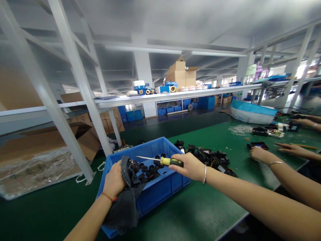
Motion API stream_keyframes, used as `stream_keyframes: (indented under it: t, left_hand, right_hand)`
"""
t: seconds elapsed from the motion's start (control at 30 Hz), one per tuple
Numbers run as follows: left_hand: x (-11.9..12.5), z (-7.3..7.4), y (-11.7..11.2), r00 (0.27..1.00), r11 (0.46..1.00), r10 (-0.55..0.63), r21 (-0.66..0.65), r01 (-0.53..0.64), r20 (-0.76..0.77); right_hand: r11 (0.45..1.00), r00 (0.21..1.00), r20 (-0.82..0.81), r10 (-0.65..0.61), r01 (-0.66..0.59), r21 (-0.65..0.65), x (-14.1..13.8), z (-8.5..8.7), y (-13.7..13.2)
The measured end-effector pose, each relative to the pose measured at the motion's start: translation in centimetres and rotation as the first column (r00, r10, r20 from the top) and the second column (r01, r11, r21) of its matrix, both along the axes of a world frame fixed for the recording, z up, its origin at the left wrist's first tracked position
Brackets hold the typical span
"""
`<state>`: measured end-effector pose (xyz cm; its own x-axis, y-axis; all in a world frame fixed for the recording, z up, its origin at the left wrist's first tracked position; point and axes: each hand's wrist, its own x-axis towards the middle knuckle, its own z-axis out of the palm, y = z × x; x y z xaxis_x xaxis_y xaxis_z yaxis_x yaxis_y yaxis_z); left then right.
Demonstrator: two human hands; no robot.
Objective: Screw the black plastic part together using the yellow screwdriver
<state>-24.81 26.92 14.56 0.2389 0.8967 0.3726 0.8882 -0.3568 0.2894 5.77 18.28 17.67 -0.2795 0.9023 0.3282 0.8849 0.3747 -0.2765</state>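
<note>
Here the right hand (189, 165) is closed round a screwdriver (160, 160), its shaft lying level and pointing left over the blue bin (160, 194) toward the black part (132, 166) clutched with a grey cloth (125, 204) in the left hand (114, 180), just beside the tip

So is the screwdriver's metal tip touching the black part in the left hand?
Cannot tell. In the head view the screwdriver tip ends right beside the black part that the left hand holds with a grey cloth, but no contact or gap shows plainly.

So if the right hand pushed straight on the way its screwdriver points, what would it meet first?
Probably the black part gripped in the left hand with a grey cloth; the screwdriver in the right hand aims there, though depth is unclear.
</note>
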Motion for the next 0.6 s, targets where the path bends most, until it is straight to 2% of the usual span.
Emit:
stream_keyframes:
  t: [0.07,0.17,0.23,0.3,0.4,0.47,0.6]
  left_hand:
    - [0.1,0.1,-0.2,1.000,1.000,0.007,0.001,-0.007,-0.017]
    - [0.3,0.3,-0.4,0.999,1.000,0.026,-0.007,-0.026,-0.026]
    - [0.4,0.4,-0.6,0.999,0.999,0.036,-0.010,-0.036,-0.027]
    - [0.4,0.6,-0.7,0.998,0.999,0.047,-0.014,-0.048,-0.038]
    - [0.3,0.6,-0.7,0.998,1.000,0.027,-0.014,-0.028,-0.049]
    - [0.3,0.5,-0.6,0.999,1.000,0.014,-0.002,-0.014,-0.052]
    - [-0.1,0.0,-0.2,0.999,0.999,0.016,0.033,-0.015,-0.037]
  right_hand:
    - [1.000,1.000,0.023,-0.009,0.009,0.006,-0.4,0.2,0.2]
    - [0.999,0.951,0.309,0.006,-0.016,0.030,-0.4,-0.1,0.2]
    - [0.999,0.902,0.432,0.017,-0.036,0.036,0.1,-0.3,-0.1]
    - [0.998,0.913,0.407,-0.006,-0.018,0.055,0.6,-0.4,-0.3]
    - [0.995,0.970,0.233,-0.064,0.044,0.094,0.5,-0.1,-0.2]
    - [0.993,0.982,0.170,-0.083,0.066,0.100,0.1,0.2,0.0]
    - [0.998,0.930,0.364,-0.043,0.020,0.066,0.0,0.1,0.1]
